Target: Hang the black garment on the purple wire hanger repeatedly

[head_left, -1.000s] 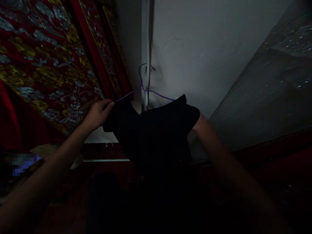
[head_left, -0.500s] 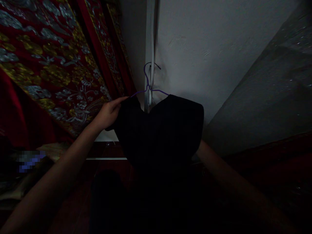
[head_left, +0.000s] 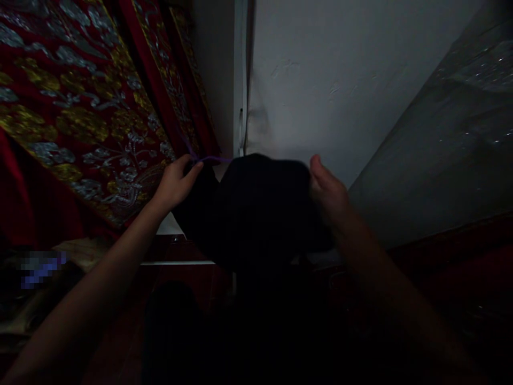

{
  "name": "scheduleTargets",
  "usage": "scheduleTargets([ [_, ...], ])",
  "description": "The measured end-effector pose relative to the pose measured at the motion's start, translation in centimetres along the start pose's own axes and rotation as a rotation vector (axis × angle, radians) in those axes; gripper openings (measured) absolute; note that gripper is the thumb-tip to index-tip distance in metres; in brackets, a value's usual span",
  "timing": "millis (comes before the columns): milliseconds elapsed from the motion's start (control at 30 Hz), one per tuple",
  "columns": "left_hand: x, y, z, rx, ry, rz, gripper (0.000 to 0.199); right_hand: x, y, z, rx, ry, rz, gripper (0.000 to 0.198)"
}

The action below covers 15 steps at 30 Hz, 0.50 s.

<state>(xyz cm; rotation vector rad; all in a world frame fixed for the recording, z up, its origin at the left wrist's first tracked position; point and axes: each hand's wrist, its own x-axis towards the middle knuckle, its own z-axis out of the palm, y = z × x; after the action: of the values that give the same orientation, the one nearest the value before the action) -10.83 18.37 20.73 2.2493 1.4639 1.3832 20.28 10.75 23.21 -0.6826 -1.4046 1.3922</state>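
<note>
Red cloth (head_left: 82, 123) worked in gold and silver flowers slants down to the left of the wall (head_left: 320, 75), its lower edge running close behind the left hand (head_left: 176, 182). That hand is closed on a purple hanger (head_left: 214, 159) near its neck, the hook blurring against the embroidery. Between both hands, in front of the wall's lower corner, a black garment (head_left: 260, 208) hangs bunched, covering most of the hanger and part of the floor (head_left: 184, 286). At the garment's right side is the right hand (head_left: 332, 192), its fingers smeared and partly hidden, so whether it grips cannot be told. Glinting plastic-like sheeting (head_left: 452, 139) borders the wall's right edge. Near the floor's left edge, pixelation masks a bluish item (head_left: 44, 270) beside a beige object (head_left: 82, 250). Shadow swallows the garment's lower end.
</note>
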Motion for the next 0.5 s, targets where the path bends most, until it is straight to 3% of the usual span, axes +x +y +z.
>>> scheduleTargets([
  [100,-0.8,-0.1,-0.1,0.011,-0.123,0.032,0.039,-1.0,1.6,1.4,-0.25,-0.514,0.185,0.077],
  [167,-1.7,0.1,-0.1,-0.003,-0.268,0.115,0.043,-1.5,3.5,1.4,-0.531,-0.648,0.221,0.064],
  [233,-2.6,0.6,0.2,-0.039,-0.408,0.231,0.044,-1.8,6.0,0.9,-0.803,-0.564,0.18,0.046],
  [267,-2.9,1.0,0.5,-0.061,-0.458,0.284,0.045,-1.9,7.4,0.7,-0.896,-0.484,0.144,0.046],
  [433,-3.9,3.8,2.2,-0.254,-0.569,0.382,0.059,-1.9,13.7,1.2,-0.995,-0.262,-0.102,0.12],
  [500,-4.1,5.1,2.9,-0.35,-0.586,0.38,0.063,-1.4,15.2,2.1,-1.001,-0.147,-0.237,0.125],
])
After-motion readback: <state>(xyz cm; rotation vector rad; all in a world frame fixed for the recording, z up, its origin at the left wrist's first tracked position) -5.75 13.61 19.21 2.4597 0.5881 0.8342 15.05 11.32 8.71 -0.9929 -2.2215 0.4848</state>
